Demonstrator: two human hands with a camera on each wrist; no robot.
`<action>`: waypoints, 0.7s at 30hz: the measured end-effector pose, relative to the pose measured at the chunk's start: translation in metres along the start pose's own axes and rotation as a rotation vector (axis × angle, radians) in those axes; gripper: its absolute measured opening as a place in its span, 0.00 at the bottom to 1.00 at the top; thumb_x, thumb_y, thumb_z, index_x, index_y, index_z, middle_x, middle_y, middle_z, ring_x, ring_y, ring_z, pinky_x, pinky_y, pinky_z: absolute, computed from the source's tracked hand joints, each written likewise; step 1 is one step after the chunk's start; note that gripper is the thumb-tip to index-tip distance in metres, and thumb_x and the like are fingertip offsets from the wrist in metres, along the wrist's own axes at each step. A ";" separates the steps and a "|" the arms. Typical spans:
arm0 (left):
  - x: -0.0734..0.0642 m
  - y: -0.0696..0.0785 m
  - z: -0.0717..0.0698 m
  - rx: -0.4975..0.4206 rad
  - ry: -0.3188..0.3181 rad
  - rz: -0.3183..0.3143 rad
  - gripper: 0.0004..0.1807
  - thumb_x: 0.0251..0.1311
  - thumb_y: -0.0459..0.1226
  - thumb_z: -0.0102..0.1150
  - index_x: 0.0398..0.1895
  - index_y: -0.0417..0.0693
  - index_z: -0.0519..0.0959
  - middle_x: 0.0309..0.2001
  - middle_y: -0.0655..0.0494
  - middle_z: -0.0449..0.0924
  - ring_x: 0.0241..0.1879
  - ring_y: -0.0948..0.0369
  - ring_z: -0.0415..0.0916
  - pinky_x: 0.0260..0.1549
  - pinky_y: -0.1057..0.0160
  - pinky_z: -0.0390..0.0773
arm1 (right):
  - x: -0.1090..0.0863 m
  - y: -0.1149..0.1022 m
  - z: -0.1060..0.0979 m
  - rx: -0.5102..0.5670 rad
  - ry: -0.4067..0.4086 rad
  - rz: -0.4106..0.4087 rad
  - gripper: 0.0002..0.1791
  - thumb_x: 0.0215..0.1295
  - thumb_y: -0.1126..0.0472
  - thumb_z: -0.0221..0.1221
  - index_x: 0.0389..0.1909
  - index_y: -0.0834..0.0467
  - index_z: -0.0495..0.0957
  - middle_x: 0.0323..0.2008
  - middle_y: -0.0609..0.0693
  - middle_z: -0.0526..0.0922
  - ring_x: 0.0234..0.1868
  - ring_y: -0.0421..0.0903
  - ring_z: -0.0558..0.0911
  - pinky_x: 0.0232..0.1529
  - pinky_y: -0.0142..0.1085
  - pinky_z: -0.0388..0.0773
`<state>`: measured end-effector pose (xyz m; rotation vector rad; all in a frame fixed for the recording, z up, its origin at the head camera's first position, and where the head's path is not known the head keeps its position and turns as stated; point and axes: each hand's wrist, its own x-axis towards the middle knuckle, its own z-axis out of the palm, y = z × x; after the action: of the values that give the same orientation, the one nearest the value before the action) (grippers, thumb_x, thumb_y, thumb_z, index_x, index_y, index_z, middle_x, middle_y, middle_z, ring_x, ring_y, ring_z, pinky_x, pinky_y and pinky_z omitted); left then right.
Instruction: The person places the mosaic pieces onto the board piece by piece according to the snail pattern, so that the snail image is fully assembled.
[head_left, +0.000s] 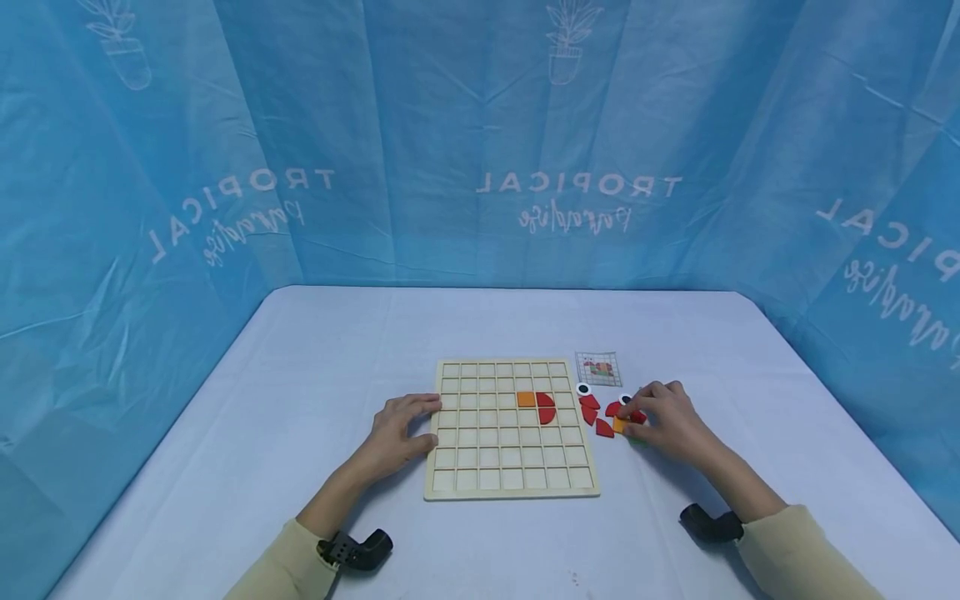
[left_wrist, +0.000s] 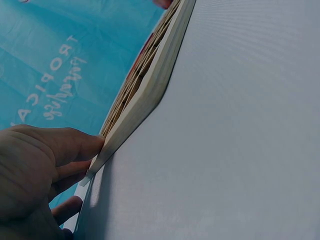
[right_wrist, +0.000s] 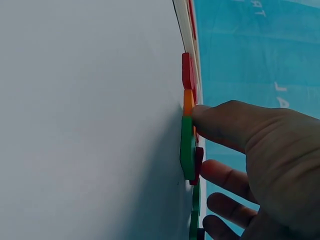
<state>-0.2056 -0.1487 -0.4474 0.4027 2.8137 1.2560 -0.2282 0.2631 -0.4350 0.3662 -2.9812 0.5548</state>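
Sleeves (head_left: 283, 565) nearest; relaxed left hand (head_left: 397, 436) touches board (head_left: 512, 497); right hand (head_left: 671, 421), grip unclear, touches tile (head_left: 618, 424).

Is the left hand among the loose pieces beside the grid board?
No, the left hand touches the grid board at its left edge, and the loose pieces lie past its right.

Your head view is bright, softly shadowed beside your left forearm (head_left: 333, 500); your wrist views are dimmer, broad shadow crossing the table (right_wrist: 75, 100) at the right one's bottom centre.
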 end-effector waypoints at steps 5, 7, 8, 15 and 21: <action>0.000 -0.001 0.000 0.007 0.004 0.006 0.27 0.53 0.35 0.61 0.60 0.45 0.73 0.66 0.53 0.67 0.69 0.48 0.53 0.66 0.40 0.45 | -0.014 0.000 -0.003 -0.010 0.028 -0.010 0.15 0.44 0.54 0.72 0.37 0.48 0.85 0.45 0.56 0.77 0.50 0.56 0.67 0.43 0.50 0.76; 0.000 -0.001 0.000 0.005 0.008 0.007 0.27 0.53 0.35 0.61 0.60 0.45 0.73 0.66 0.53 0.67 0.68 0.48 0.53 0.66 0.40 0.45 | -0.016 -0.001 -0.003 -0.016 0.040 -0.008 0.17 0.42 0.53 0.73 0.37 0.49 0.85 0.45 0.56 0.77 0.50 0.56 0.66 0.43 0.51 0.76; -0.001 -0.001 0.000 0.002 0.010 0.007 0.27 0.53 0.34 0.61 0.60 0.45 0.73 0.66 0.53 0.67 0.68 0.48 0.53 0.66 0.40 0.45 | -0.017 -0.001 -0.003 -0.020 0.041 -0.005 0.18 0.41 0.53 0.74 0.37 0.49 0.85 0.45 0.56 0.77 0.51 0.56 0.66 0.43 0.52 0.76; -0.001 0.000 0.000 -0.008 0.004 0.003 0.27 0.53 0.35 0.61 0.60 0.45 0.73 0.66 0.53 0.67 0.69 0.48 0.53 0.67 0.40 0.45 | -0.018 -0.001 0.001 -0.057 0.061 0.021 0.18 0.39 0.55 0.74 0.36 0.51 0.85 0.44 0.56 0.77 0.49 0.55 0.66 0.45 0.51 0.73; 0.000 0.001 0.000 -0.006 0.000 -0.004 0.27 0.53 0.35 0.61 0.60 0.45 0.73 0.66 0.53 0.67 0.68 0.49 0.53 0.66 0.41 0.45 | -0.019 -0.002 0.000 -0.050 0.075 0.010 0.18 0.41 0.56 0.73 0.37 0.53 0.85 0.43 0.56 0.77 0.49 0.55 0.67 0.43 0.49 0.73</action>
<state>-0.2052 -0.1482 -0.4467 0.3965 2.8087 1.2632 -0.2099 0.2656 -0.4372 0.3189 -2.9201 0.4825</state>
